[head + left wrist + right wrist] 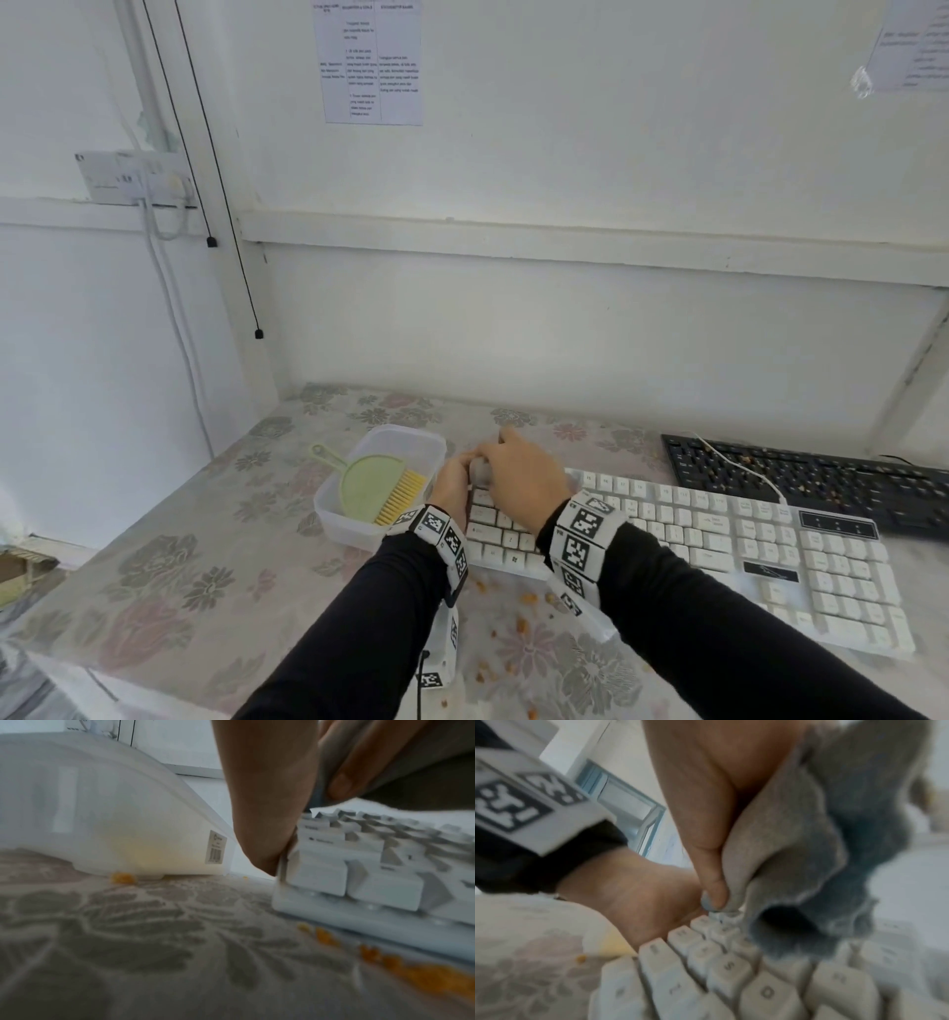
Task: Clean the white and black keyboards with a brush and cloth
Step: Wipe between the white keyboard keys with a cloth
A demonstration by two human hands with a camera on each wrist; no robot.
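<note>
Floral-patterned bench (169, 580): carries all items below; pushed against a white wall.

White keyboard (719, 539): long axis runs from near-left to far-right of the person, left end beside the tub. Both hands work at this left end, so the unwiped length lies away to the right of the cloth; the right hand is the nearer to it.

Black keyboard (801, 478): behind and to the right of the white one, crumbs on its keys, the white cable lying across it. Not yet reached, I judge.

Tub (380, 483): clear plastic, just left of the white keyboard, holding the brush (380, 488), green with yellow bristles, idle.

Right hand (518, 478): grip closed round a grey cloth (808, 845), thumb pinching it down onto the upper-left keys.

Left hand (452, 488): set against the keyboard's left edge, steadying it; its fingers are hidden, so the grip cannot be told.

Crumbs (524, 606): orange, scattered on the bench along the white keyboard's near edge; nothing else stands in the cloth's way.
</note>
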